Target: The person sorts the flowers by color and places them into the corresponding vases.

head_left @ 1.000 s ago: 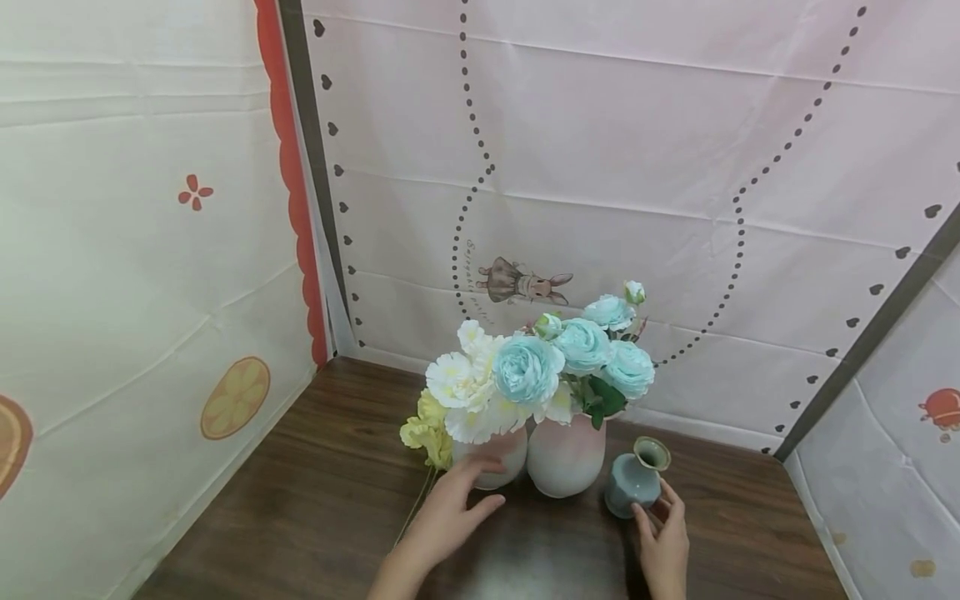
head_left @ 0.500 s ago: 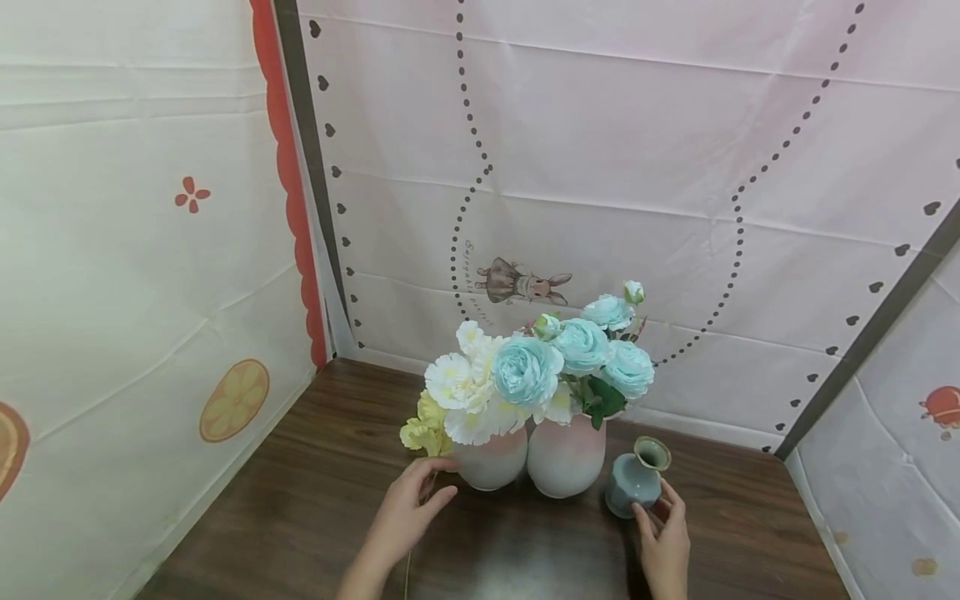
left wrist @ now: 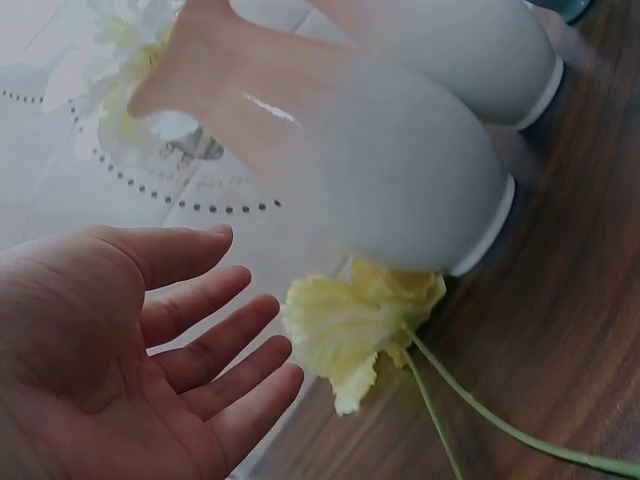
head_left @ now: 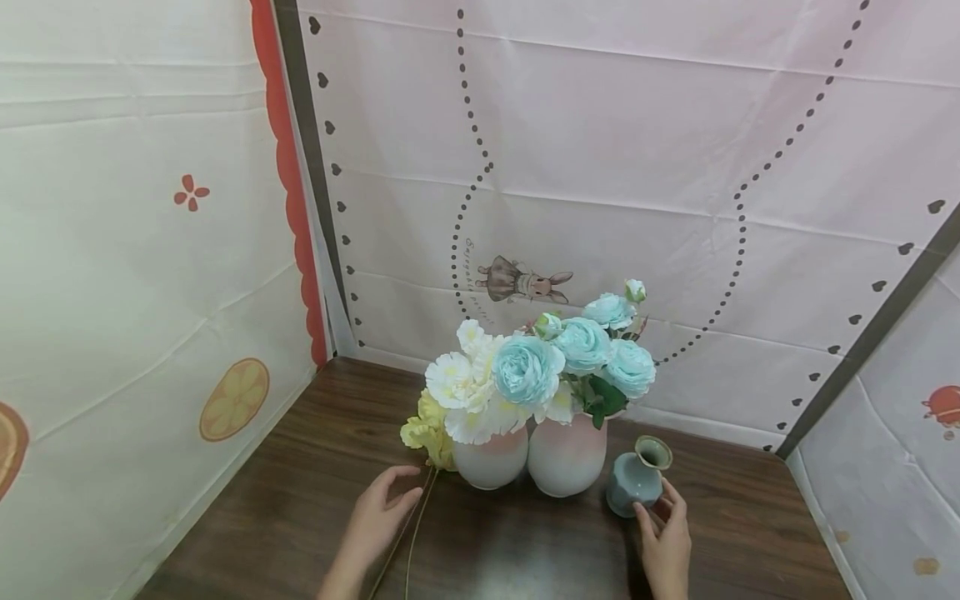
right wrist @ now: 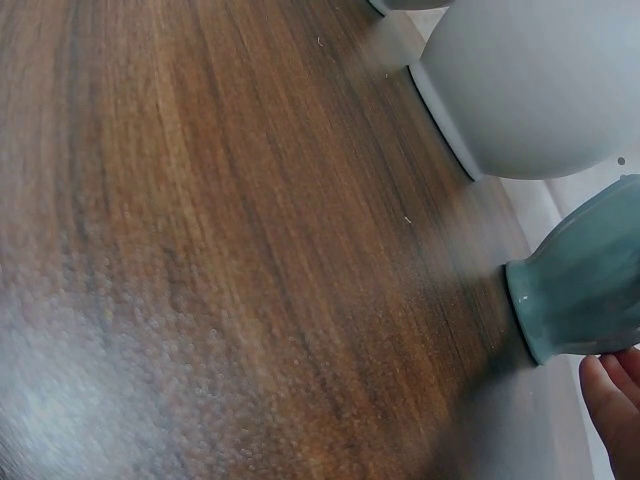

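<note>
Yellow flower (head_left: 424,433) lies just beside the open left hand (head_left: 378,517) — right hand (head_left: 663,542), fingers relaxed, touches the teal vase (head_left: 636,477).

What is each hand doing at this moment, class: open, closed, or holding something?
Left hand: open, fingers spread, holding nothing, beside the yellow flower.
Right hand: open, fingertips at the small blue vase; no grip visible.

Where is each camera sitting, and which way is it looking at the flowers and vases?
Head: worn up high, looking forward and down at the table, two pink vases and the small blue vase; both hands show, left hand and right hand.
Left wrist: low by the open left hand, facing the yellow flower beside the left pink vase.
Right wrist: low over the wood, facing the blue vase; only fingertips show.
Shared: head and left wrist views both show the yellow flower.
</note>
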A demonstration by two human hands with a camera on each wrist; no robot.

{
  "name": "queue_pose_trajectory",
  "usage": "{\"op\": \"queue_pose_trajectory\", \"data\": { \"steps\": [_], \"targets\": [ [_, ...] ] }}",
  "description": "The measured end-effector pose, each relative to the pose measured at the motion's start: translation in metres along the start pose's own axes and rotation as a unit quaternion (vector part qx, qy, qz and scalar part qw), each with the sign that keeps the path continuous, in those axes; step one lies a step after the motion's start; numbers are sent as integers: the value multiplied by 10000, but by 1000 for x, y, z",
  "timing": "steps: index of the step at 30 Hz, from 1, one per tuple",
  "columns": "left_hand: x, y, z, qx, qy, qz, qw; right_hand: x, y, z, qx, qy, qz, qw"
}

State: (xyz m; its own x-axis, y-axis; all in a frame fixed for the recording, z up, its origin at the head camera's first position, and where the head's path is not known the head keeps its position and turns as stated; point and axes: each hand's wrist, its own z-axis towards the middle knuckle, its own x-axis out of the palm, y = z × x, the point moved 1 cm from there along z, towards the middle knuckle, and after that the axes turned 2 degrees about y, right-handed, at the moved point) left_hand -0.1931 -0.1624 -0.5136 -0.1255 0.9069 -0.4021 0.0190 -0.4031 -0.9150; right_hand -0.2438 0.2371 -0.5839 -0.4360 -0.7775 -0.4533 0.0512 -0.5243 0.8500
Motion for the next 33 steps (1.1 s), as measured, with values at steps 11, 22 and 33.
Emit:
{"op": "queue_pose_trajectory", "data": {
  "steps": [11, 22, 33],
  "targets": [
    [2, 29, 1, -310, 89, 399, 9987, -1, 1, 0, 98, 79, -11, 9999],
    [6, 51, -1, -663, 259, 462, 9964, -1, 0, -1, 114, 88, -26, 9999],
    [7, 57, 0, -764, 397, 75, 9963, -1, 2, -1, 84, 66, 8, 9999]
  ]
}}
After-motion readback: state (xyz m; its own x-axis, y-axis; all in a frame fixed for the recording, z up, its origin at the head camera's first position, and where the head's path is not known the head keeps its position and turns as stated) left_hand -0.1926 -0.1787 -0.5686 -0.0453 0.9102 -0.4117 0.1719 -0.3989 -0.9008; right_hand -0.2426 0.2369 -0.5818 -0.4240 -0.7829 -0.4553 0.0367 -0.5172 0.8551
